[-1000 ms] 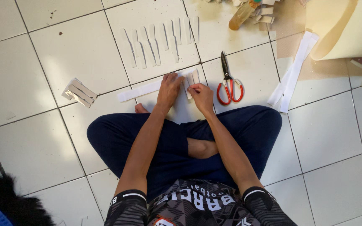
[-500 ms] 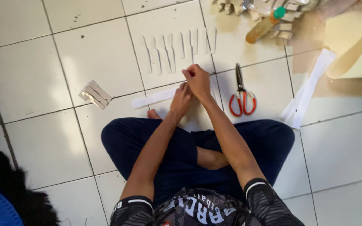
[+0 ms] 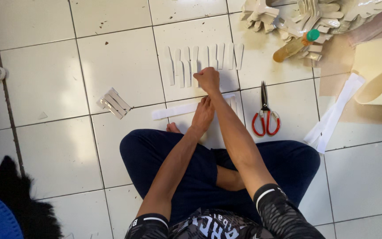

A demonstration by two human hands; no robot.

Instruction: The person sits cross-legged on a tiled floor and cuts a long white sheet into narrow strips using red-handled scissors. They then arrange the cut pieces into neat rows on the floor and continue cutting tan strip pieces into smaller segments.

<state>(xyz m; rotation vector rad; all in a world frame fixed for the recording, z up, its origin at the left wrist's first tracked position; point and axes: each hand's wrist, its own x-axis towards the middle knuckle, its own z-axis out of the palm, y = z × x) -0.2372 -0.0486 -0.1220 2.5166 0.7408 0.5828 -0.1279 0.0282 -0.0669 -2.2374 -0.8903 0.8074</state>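
Head view: you sit cross-legged on the white tiled floor [image 3: 45, 79]. Take the row of white pointed strips [image 3: 204, 62] as the landmark. Your right hand [image 3: 208, 79] is closed into a loose fist at the near edge of the row, touching the strips around its middle; whether it grips one cannot be told. Your left hand [image 3: 203, 114] rests just nearer you than the row, fingers flat on a long white strip [image 3: 175, 110] lying crosswise. Red-handled scissors [image 3: 265, 113] lie right of the row, well apart from both hands. A small strip bundle [image 3: 113, 103] lies left of it.
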